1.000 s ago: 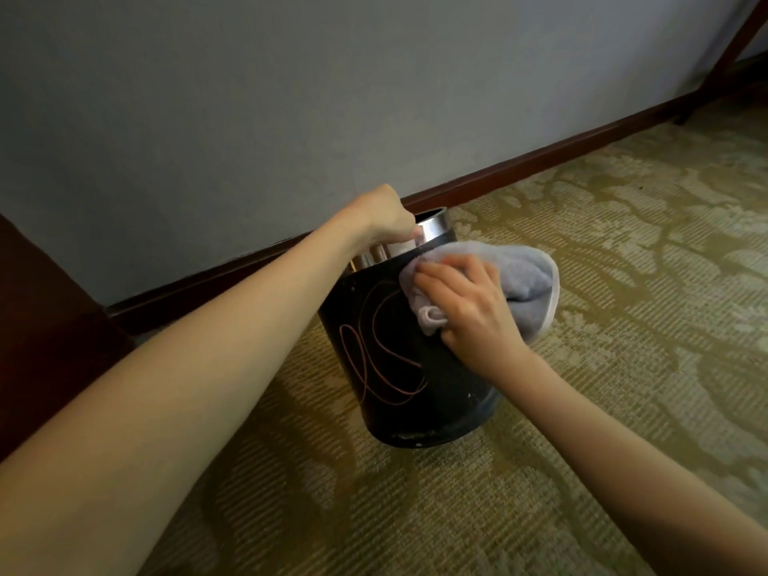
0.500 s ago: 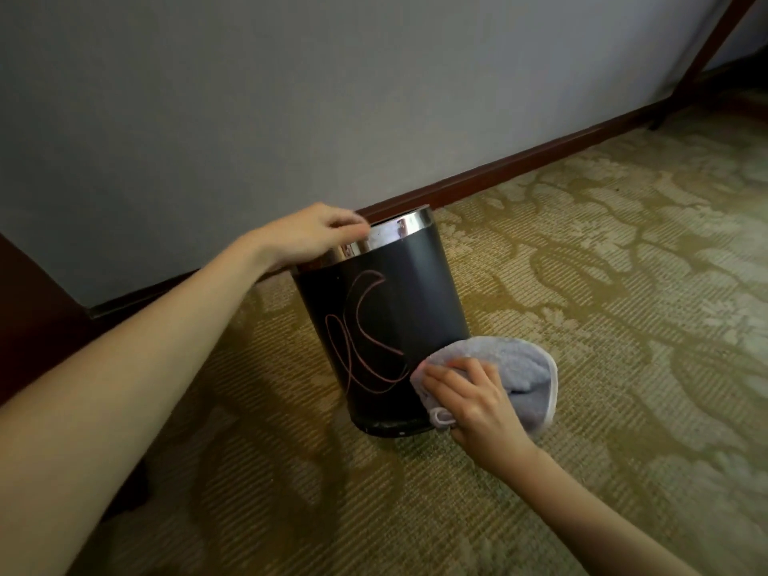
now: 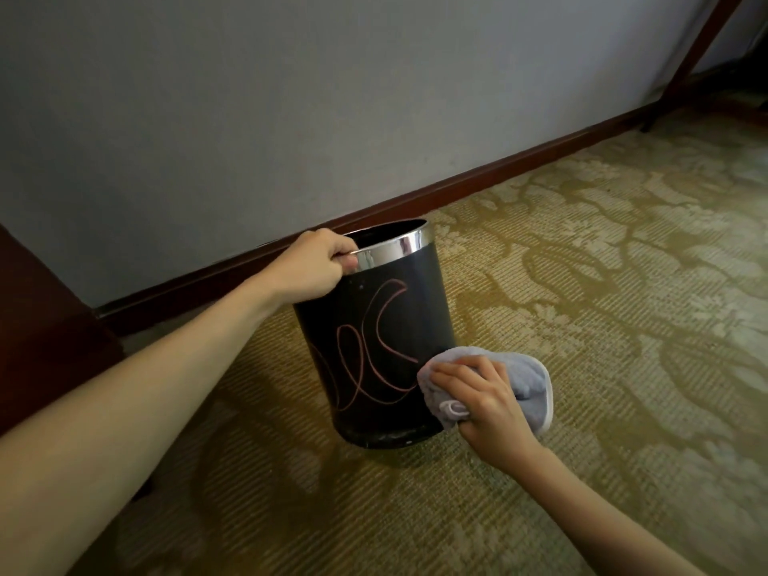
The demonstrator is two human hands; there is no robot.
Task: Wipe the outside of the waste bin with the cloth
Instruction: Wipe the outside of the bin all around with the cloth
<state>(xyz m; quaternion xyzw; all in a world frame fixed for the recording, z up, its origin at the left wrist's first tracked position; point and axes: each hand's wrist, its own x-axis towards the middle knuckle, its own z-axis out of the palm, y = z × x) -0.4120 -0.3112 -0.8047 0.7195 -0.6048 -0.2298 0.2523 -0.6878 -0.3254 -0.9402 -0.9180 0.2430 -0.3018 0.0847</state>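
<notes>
— Bin first: where does it stand?

— The waste bin (image 3: 386, 351) sits on the patterned carpet (image 3: 602, 326), near the grey wall (image 3: 291, 97) and its dark wooden skirting board (image 3: 498, 172). It is a dark cylinder with a shiny metal rim (image 3: 395, 249) and looping pink lines drawn on its side. It leans a little to the left, though its base seems to rest on the carpet.

— And the hands?

— The left hand (image 3: 316, 268) reaches in from the near left and grips the rim at its left edge, fingers curled over the top of the metal band. The right hand (image 3: 486, 403) comes in from the near right, low down beside the bin.

— What is its grip doing?

— Its fingers are curled round the cloth (image 3: 528, 384) — a pale grey, soft-looking piece with a light stitched edge — and they press it against the lower right side of the bin, close to the base. Part of the cloth bulges out to the right beyond the hand; a small loop of it shows under the fingers.

— Anything else around?

— A dark wooden piece of furniture (image 3: 37, 326) fills the left edge, and a slanted wooden leg (image 3: 702, 47) crosses the far right corner.
</notes>
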